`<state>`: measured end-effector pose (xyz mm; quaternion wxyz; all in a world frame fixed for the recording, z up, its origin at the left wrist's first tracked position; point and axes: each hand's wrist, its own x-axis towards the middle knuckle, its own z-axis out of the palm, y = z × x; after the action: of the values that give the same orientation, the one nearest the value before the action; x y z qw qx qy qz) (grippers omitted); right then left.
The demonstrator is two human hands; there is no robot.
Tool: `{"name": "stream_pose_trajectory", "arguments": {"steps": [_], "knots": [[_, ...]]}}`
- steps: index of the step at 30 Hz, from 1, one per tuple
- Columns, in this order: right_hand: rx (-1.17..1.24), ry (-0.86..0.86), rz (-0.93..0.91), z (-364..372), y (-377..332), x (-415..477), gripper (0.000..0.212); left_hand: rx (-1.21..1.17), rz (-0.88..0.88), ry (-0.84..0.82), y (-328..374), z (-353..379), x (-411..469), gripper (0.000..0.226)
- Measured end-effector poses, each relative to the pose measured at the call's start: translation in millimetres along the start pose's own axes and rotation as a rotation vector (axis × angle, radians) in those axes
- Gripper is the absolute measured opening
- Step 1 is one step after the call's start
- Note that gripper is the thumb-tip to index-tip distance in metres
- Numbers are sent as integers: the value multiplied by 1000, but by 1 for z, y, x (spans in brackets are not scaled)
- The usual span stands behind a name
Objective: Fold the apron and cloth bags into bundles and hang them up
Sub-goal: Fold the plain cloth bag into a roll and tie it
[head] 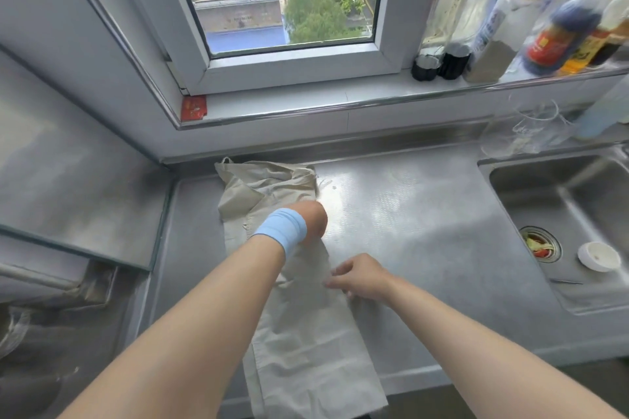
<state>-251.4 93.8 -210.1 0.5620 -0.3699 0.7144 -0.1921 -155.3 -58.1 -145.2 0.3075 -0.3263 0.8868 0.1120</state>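
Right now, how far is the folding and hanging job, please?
Done: the beige cloth lies on the steel counter, narrowed into a long strip. In hand: the left hand rests on its middle, its fingers hidden, while the right hand pinches the right edge. Left: no bundle is made yet, and no hung bundle is in view.

1. The cloth bag [299,343], at six o'clock, is beige woven fabric, matt and creased.
2. The counter [425,214] is dull brushed steel with a dimpled patch.
3. The sink [561,201], at three o'clock, is satin steel.
4. The bottles [558,20], at one o'clock, are glossy plastic.
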Motion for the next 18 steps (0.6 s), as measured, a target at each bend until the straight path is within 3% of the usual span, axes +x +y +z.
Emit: {"name": "stream_pose_trajectory", "arguments": {"steps": [7, 11, 14, 16, 18], "knots": [[-132, 227, -42, -6, 7, -11, 39, -388, -187, 310, -14, 19, -5, 34], [-522, 323, 16, -13, -1, -19, 12, -507, -134, 537, 5, 51, -17, 50], [-879, 462, -202, -3, 0, -14, 46, -358, -338, 412, 10, 86, -27, 61], [-985, 361, -389, 7, -3, -7, 63, -326, -432, 225, 4, 111, -36, 75], [-1075, 213, -457, 17, -7, 3, 73, -355, -421, 57, -3, 132, -44, 88]]}}
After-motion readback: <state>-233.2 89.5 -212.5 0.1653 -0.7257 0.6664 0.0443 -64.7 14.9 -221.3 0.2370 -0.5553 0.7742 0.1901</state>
